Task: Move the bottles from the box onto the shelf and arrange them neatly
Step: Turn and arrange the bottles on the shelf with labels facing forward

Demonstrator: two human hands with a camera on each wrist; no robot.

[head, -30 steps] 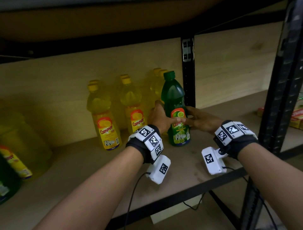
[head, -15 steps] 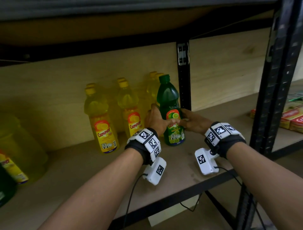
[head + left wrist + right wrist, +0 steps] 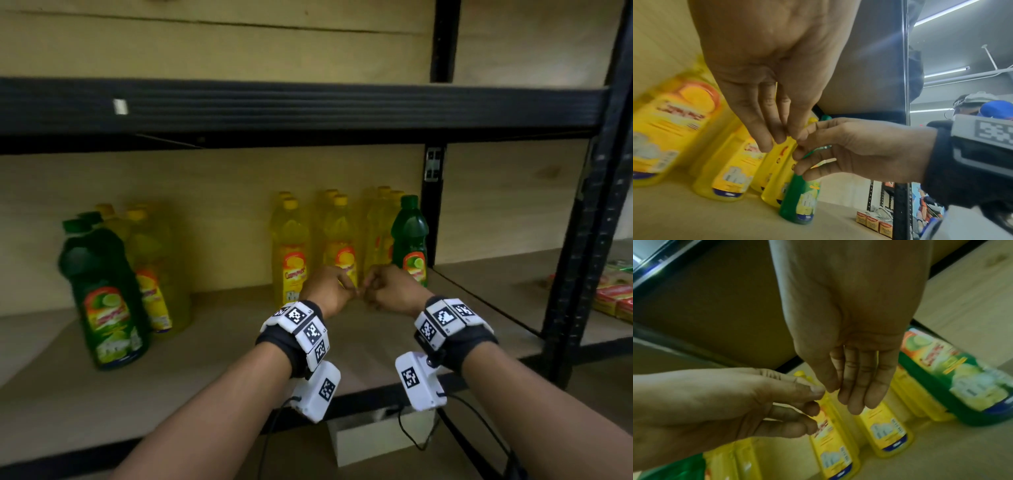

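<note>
A small green bottle [image 3: 410,240] stands upright on the wooden shelf [image 3: 222,329], at the right end of a row of yellow bottles [image 3: 290,253] and close to the black rear post. My left hand [image 3: 346,291] and right hand [image 3: 368,289] hover side by side in front of the row, fingertips almost touching each other, holding nothing. In the left wrist view my left hand [image 3: 774,138] hangs with relaxed fingers above the green bottle [image 3: 801,199]. The right wrist view shows my right hand [image 3: 857,395] with straight fingers over yellow bottles [image 3: 888,431].
A big green bottle [image 3: 102,294] and yellow bottles [image 3: 154,274] stand at the shelf's left. The upper shelf beam [image 3: 308,109] runs overhead. A black front post [image 3: 589,240] stands right, with red boxes [image 3: 616,298] beyond it. A white box [image 3: 376,442] sits below.
Both hands have let go of the small green bottle and drawn back toward me, meeting in front of the row. My head has pulled back and the view is wider.
</note>
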